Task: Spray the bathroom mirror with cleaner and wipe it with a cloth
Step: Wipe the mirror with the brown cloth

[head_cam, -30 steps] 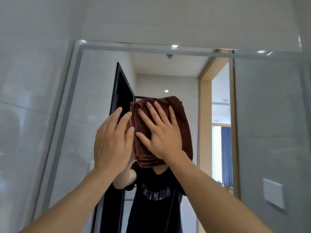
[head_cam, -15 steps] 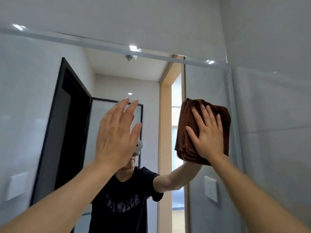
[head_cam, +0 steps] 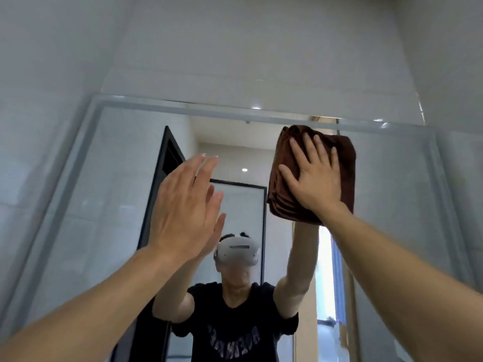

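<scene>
My right hand (head_cam: 317, 178) lies flat, fingers spread, pressing a folded brown cloth (head_cam: 312, 176) against the bathroom mirror (head_cam: 109, 194). Grip there: open palm, nothing clenched; the cloth is pinned between palm and glass rather than grasped. Cloth sits high on the mirror, right of centre, its top edge just under the mirror's upper frame (head_cam: 209, 111). The folded layers show along its left and lower edges.

My left hand (head_cam: 187, 207) is raised left of the cloth, well apart from it, fingers straight and together, released and holding nothing. It appears close to the glass, possibly touching at the fingertips; I cannot tell from this angle.

Reflection in the mirror: a person in a black printed T-shirt (head_cam: 235, 325) wearing a white headset (head_cam: 237, 250), both arms up. Behind them, a black door frame (head_cam: 162, 184) on the left and a bright doorway (head_cam: 324, 278) on the right. Pale tiled walls (head_cam: 248, 43) surround the mirror.
</scene>
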`<state>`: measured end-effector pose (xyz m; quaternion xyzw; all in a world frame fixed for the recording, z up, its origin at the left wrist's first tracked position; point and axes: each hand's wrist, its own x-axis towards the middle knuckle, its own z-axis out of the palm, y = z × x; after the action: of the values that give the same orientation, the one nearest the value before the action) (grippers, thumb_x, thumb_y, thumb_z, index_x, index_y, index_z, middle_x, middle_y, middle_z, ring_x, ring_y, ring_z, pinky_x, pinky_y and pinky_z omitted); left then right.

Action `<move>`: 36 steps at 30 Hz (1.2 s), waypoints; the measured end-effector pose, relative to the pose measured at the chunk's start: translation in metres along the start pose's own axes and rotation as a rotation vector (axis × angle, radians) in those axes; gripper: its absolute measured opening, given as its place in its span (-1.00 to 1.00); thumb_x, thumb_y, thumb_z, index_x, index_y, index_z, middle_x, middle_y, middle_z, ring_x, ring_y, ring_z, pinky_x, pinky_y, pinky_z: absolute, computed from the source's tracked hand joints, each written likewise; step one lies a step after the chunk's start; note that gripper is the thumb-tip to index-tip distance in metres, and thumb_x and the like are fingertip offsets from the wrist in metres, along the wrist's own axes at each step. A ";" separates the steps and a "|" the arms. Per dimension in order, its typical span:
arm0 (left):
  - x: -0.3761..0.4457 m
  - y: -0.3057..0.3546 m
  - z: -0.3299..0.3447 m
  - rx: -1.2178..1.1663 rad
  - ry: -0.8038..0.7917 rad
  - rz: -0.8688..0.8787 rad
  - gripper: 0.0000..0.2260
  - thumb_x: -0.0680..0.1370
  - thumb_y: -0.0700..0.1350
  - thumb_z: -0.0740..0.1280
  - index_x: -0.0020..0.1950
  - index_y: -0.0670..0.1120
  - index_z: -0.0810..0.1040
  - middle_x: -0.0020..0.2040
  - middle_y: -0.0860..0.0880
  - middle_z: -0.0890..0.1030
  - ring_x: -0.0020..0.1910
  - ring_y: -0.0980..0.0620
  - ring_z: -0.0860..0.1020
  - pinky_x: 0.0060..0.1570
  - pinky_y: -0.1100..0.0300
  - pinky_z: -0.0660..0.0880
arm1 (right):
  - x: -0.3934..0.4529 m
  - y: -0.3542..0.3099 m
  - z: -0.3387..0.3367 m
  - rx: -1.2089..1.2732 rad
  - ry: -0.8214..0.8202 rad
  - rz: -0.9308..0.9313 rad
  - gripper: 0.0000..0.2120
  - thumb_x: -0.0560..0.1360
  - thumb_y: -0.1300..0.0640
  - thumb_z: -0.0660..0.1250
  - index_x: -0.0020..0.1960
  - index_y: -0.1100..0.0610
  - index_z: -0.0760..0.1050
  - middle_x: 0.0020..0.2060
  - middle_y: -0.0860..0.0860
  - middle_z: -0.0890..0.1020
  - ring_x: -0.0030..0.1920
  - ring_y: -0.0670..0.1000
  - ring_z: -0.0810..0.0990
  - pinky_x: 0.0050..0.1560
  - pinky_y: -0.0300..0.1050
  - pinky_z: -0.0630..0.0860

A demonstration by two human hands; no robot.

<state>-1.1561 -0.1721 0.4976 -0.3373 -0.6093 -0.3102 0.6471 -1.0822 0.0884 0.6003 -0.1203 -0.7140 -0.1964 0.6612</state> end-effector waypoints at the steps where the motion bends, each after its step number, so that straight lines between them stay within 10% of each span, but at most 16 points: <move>1: 0.000 -0.006 -0.009 0.008 0.001 -0.007 -0.52 0.63 0.05 0.08 0.54 -0.05 0.28 0.52 -0.06 0.34 0.50 -0.06 0.30 0.46 -0.03 0.24 | 0.008 -0.022 0.003 0.010 0.000 -0.033 -0.34 0.56 -0.35 -0.10 0.60 -0.12 0.07 0.61 -0.01 0.11 0.61 0.06 -0.03 0.57 0.22 -0.11; 20: -0.032 -0.114 -0.076 0.107 -0.101 -0.224 -0.53 0.63 0.06 0.10 0.52 -0.07 0.32 0.50 -0.04 0.38 0.45 -0.06 0.35 0.41 -0.01 0.32 | -0.092 -0.268 0.032 0.219 -0.045 -0.395 -0.35 0.59 -0.28 0.04 0.60 -0.03 0.11 0.60 0.03 0.15 0.62 0.07 -0.04 0.54 0.28 -0.02; 28: -0.009 -0.073 -0.050 0.127 -0.316 0.112 -0.65 0.57 -0.02 0.35 0.36 0.00 0.48 0.30 0.06 0.50 0.28 0.03 0.44 0.26 0.11 0.35 | -0.150 -0.255 0.031 0.245 -0.104 -0.641 -0.42 0.59 -0.24 0.11 0.51 0.03 0.32 0.46 0.07 0.42 0.54 0.19 0.23 0.54 0.27 0.03; 36: 0.002 -0.070 -0.041 0.249 -0.628 0.343 -0.77 0.54 0.00 0.40 0.19 0.12 0.59 0.11 0.07 0.53 0.16 0.04 0.45 0.12 0.13 0.30 | -0.172 -0.242 0.032 0.232 -0.154 -0.804 -0.36 0.57 -0.26 0.14 0.57 -0.01 0.21 0.54 0.05 0.29 0.55 0.13 0.21 0.55 0.22 0.02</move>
<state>-1.1894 -0.2458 0.5021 -0.4319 -0.7456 -0.0024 0.5075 -1.1986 -0.0987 0.3990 0.2286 -0.7687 -0.3473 0.4860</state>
